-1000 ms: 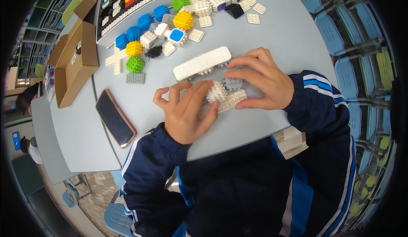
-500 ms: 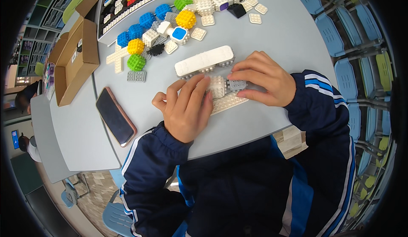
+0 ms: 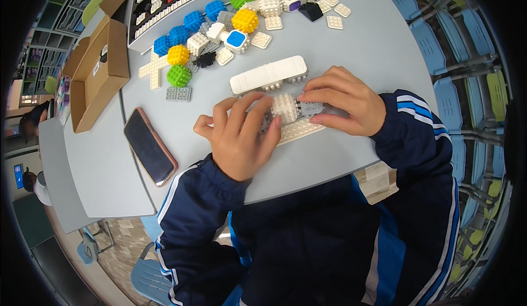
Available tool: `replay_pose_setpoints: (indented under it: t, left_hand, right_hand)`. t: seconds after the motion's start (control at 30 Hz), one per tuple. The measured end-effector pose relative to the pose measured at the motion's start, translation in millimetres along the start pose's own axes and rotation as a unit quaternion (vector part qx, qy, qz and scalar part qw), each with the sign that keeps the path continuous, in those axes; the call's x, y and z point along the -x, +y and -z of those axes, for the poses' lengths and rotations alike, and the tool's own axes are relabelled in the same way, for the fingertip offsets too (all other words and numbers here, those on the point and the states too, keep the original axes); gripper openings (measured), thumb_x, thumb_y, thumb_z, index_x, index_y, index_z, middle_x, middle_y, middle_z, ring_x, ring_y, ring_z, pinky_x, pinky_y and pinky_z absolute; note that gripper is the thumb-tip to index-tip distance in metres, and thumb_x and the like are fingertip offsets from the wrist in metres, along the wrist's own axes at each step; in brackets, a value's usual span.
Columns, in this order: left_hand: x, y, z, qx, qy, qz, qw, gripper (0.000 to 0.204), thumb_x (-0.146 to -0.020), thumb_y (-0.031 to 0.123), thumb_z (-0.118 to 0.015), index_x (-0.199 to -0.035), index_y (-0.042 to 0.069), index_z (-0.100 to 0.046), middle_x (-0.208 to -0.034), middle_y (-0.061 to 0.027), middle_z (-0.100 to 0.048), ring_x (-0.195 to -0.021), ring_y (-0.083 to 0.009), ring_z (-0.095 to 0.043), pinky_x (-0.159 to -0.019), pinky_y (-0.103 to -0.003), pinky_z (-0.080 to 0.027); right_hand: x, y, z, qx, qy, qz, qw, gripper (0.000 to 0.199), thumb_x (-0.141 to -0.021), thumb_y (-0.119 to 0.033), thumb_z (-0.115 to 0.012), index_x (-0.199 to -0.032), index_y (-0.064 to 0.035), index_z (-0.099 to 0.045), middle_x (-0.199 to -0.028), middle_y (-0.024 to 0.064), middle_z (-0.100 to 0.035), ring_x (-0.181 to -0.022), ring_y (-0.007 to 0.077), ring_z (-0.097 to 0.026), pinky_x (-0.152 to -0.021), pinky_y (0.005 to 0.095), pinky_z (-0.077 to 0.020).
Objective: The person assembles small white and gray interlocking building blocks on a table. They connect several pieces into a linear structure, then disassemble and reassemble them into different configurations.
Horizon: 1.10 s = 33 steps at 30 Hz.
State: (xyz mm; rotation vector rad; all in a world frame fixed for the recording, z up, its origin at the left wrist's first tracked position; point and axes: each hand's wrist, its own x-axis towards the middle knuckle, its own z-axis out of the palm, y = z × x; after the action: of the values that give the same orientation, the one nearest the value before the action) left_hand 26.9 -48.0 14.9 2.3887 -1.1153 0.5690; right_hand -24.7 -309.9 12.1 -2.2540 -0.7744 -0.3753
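Between my hands lies a white studded block (image 3: 284,107) with a grey studded piece at each end. My right hand (image 3: 351,104) pinches the grey block (image 3: 312,107) at its right end between thumb and fingers. My left hand (image 3: 240,136) curls around the left end, where another grey piece is mostly hidden by the fingers. Along the near side of the white block runs a long white studded plate (image 3: 302,131), partly covered by the hands. Just beyond my fingers rests a long white smooth-topped bar (image 3: 268,74) with grey studded pieces under it.
Loose blue, yellow (image 3: 245,21), green and white blocks spread along the far side, before a tray of coloured bricks (image 3: 181,9). Several white square tiles (image 3: 262,41) lie among them. At the left are a phone (image 3: 149,147) and an open cardboard box (image 3: 104,81).
My left thumb has shifted slightly off the white block, so more of its top shows. The right hand keeps its pinch on the grey block. The whole view has shifted a little.
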Motion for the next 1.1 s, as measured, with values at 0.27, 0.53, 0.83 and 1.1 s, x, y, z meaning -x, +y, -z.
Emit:
replay_pose_setpoints:
  t: [0.27,0.53,0.83,1.1]
  left_hand:
    - [29.4,2.7,15.0,-0.004,0.014,-0.116,0.993,0.040,-0.063,0.029,-0.091,-0.101,0.023,-0.078,-0.110,0.0024,-0.065,-0.095,-0.0174,-0.055,-0.086,-0.042,-0.025]
    - [23.3,8.5,10.5,-0.016,-0.017,-0.094,0.995,0.042,-0.064,0.034,-0.092,-0.104,0.025,-0.081,-0.106,0.0050,-0.063,-0.089,-0.0152,-0.052,-0.082,-0.039,-0.026]
    - [29.5,-1.9,13.3,0.017,-0.031,-0.259,0.965,0.038,-0.069,0.016,-0.087,-0.105,0.012,-0.078,-0.110,0.0079,-0.067,-0.081,-0.0103,-0.052,-0.078,-0.035,-0.028]
    - [28.5,3.4,22.9,0.056,0.038,-0.232,0.970,0.034,-0.072,0.010,-0.084,-0.105,0.006,-0.076,-0.097,0.0030,-0.069,-0.076,-0.0090,-0.058,-0.067,-0.030,-0.031]
  right_hand:
    - [-1.3,2.6,3.4,-0.002,0.002,0.016,1.000,0.047,-0.079,-0.009,-0.085,-0.123,-0.0019,-0.069,-0.120,0.0146,-0.066,-0.095,0.0294,-0.060,-0.083,0.0376,-0.0495]
    - [-0.2,2.1,6.7,-0.006,0.019,0.019,1.000,0.043,-0.080,-0.016,-0.085,-0.119,-0.0047,-0.072,-0.112,0.0105,-0.070,-0.096,0.0287,-0.062,-0.085,0.0375,-0.0506]
    - [-2.7,-3.5,17.9,-0.026,0.075,0.016,0.997,0.049,-0.072,-0.005,-0.089,-0.116,0.0037,-0.071,-0.113,0.0209,-0.071,-0.088,0.0292,-0.068,-0.075,0.0350,-0.0543]
    - [-3.4,-5.5,14.7,-0.069,0.064,0.013,0.995,0.046,-0.074,-0.004,-0.087,-0.117,0.0025,-0.071,-0.116,0.0222,-0.069,-0.090,0.0281,-0.071,-0.077,0.0329,-0.0556]
